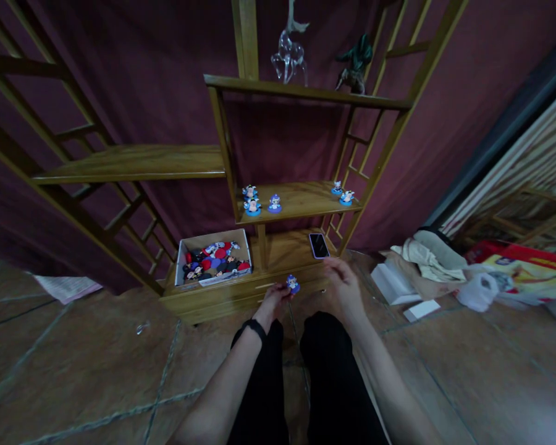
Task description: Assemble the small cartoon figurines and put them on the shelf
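Observation:
My left hand (272, 300) grips a small purple figurine (293, 284) on a round base between its fingertips, in front of the low drawer unit. To the right, my right hand (347, 289) is raised with loosely bent fingers apart and nothing visible in them; it is a little blurred. Just beyond it a phone (319, 246) lies on the cabinet top. On the shelf (301, 201) above, a similar purple figurine (274, 203) stands near two blue-and-pink figurines (252, 206) at the left. Two more small figurines (346, 198) stand at the right end.
An open cardboard box (181, 262) full of red, black and blue figurines sits on the cabinet's left. A clear glass deer (288, 54) and a dark statue (356, 65) occupy the upper shelf. White boxes (393, 283) and a plastic bag (478, 292) lie on the floor at right.

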`<state>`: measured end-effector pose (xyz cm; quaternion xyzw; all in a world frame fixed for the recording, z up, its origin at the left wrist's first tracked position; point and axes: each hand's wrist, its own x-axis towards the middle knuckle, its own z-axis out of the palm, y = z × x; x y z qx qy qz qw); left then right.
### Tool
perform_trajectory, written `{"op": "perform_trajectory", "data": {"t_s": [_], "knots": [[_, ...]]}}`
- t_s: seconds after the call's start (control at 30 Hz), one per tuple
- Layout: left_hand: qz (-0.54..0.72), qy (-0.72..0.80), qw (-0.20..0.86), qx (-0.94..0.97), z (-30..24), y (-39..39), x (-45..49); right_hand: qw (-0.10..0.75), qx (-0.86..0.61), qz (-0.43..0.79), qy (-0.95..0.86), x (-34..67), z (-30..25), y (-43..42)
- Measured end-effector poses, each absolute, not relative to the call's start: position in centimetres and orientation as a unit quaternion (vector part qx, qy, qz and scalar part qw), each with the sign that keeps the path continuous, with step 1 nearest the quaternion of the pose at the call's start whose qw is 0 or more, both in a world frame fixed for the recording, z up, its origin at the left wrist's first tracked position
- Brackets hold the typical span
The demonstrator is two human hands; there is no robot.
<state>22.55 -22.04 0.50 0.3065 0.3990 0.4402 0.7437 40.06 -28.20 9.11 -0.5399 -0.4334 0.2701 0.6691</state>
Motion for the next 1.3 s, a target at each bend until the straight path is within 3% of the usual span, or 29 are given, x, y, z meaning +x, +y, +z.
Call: {"op": "perform_trajectory", "data": {"t_s": [0.13, 0.27, 0.9, 1.3], "knots": [[0.426, 0.387, 0.745, 0.338, 0.6, -22.0, 22.6, 0.609, -0.578, 0.399, -0.367, 38.1, 3.7, -27.0], [0.414, 0.368, 0.753, 0.356, 0.8, -22.0, 22.6, 0.594, -0.558, 0.454, -0.360, 36.4, 0.9, -25.9], [0.436, 0.371, 0.727, 0.378, 1.7, -22.4, 22.8, 0.631, -0.517, 0.441, -0.375, 36.0, 1.9, -26.0], [0.454, 0.383, 0.740, 0.314, 0.5, -21.7, 22.8, 0.624, -0.477, 0.555, -0.274, 35.6, 2.2, -26.3]]}}
